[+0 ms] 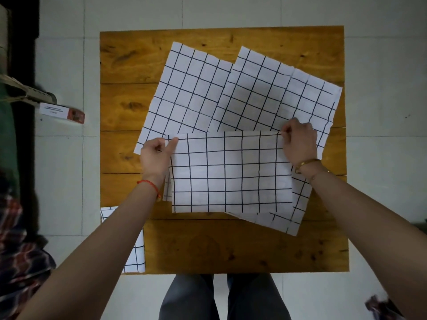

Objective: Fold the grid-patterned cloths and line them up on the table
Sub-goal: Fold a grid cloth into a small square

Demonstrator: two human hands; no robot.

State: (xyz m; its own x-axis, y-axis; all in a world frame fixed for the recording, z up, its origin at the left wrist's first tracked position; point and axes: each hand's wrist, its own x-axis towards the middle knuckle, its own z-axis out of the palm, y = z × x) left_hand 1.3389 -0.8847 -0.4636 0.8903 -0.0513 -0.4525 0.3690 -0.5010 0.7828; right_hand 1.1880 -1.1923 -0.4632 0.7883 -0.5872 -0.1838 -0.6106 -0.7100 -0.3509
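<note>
- Grey trousers of the person show at the bottom edge, just below the near edge of the square, orange-brown wooden table.
- Both bare forearms reach forward over the table from the lower corners.
- At the near left corner lies a folded white cloth with a black grid, partly hidden under the left forearm.
- Left hand, with a red string bracelet at the wrist, pinches the far left corner of the doubled-over white grid cloth between thumb and curled fingers.
- Right hand, with a gold bangle at the wrist, pinches the far right corner of the same cloth, fingers curled round the edge.
- That cloth lies flat in the middle of the table, its far edge straight between the two hands.
- Beyond it lie two open white grid cloths, tilted: one at far left, one at far right overlapping the first and running under the held cloth down to the near right.
- On the pale tiled floor at the left sits a small white and red box; its printing is too blurred to read.
</note>
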